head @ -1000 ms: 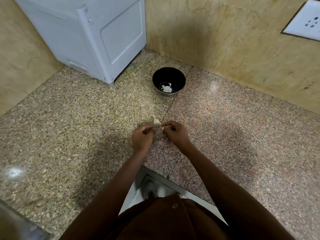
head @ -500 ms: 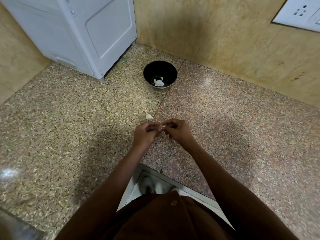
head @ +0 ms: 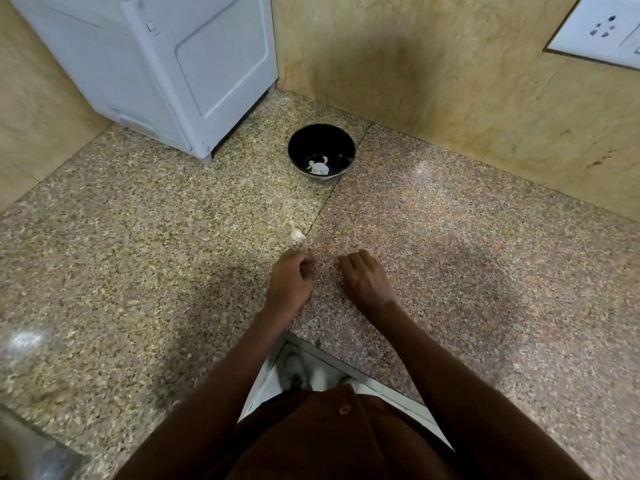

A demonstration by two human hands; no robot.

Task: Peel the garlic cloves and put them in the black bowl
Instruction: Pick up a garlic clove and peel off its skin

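Note:
The black bowl stands on the granite counter near the back wall, with a few pale peeled garlic pieces in its bottom. One unpeeled garlic clove lies on the counter just beyond my left hand. My left hand is curled into a loose fist, and only a pale sliver of a garlic clove shows at its fingertips. A short gap to the right, my right hand rests knuckles up with bent fingers touching the counter. Nothing is visible in it.
A white appliance stands at the back left, close to the bowl. Tan walls close the corner, with a white socket plate at the upper right. The counter's front edge runs below my wrists.
My hands were pinched together on one clove; now they have pulled apart and sit lower on the counter. The head view has moved closer.

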